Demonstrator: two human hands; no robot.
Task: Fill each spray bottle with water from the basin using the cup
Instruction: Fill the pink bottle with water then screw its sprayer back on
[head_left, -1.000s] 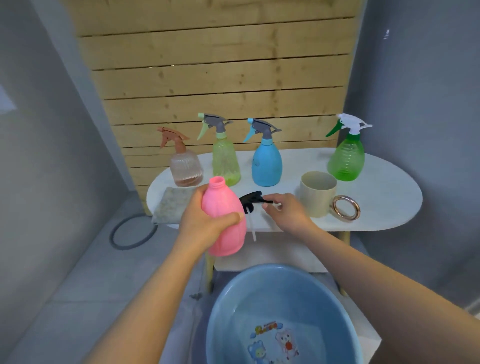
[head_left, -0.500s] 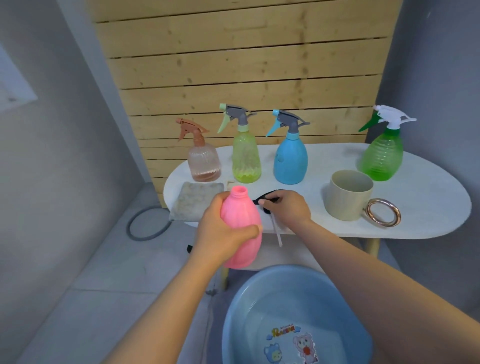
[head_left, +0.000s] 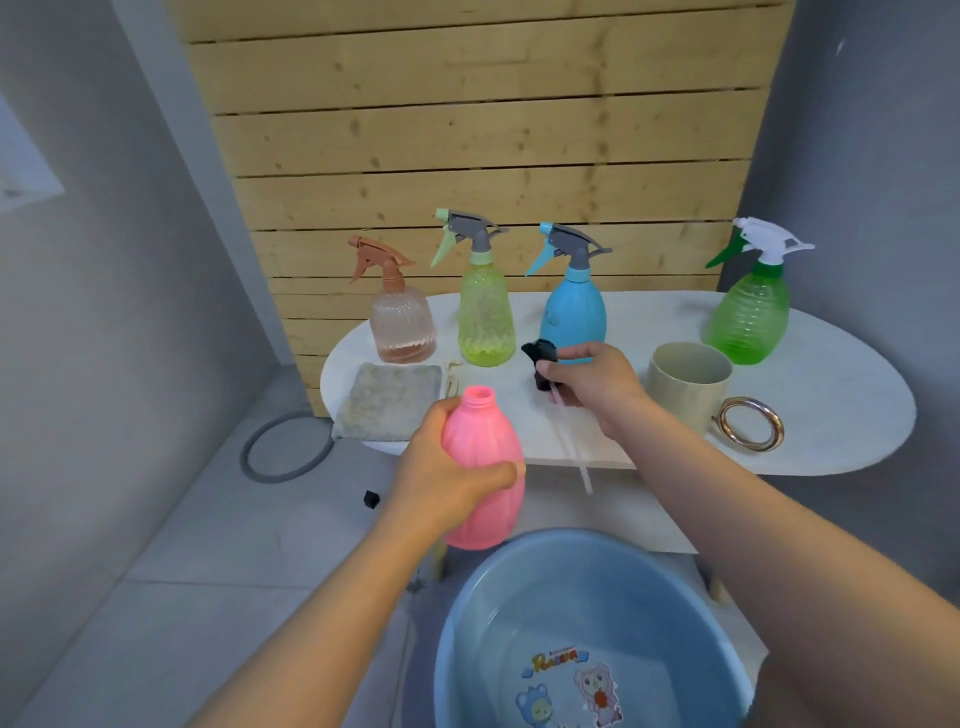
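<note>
Head view: the left hand (head_left: 441, 478) has its grip wrapped round the uncapped pink bottle (head_left: 480, 478), above the basin (head_left: 592, 623). The right hand (head_left: 597, 384) pinches the black sprayer head (head_left: 543, 364), cup (head_left: 688, 387) just beside. Its dangling tube (head_left: 571, 447) could snag the counter (head_left: 831, 410) edge.

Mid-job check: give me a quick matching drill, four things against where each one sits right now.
Things:
1. pink bottle
2. black spray head
3. cup
4. basin

Places:
A. on the floor below the table, holding water
B. held in the left hand, neck open
C. standing on the table, beside the metal ring
D. gripped in the right hand, tube hanging down

Pairs: 1-B, 2-D, 3-C, 4-A
</note>
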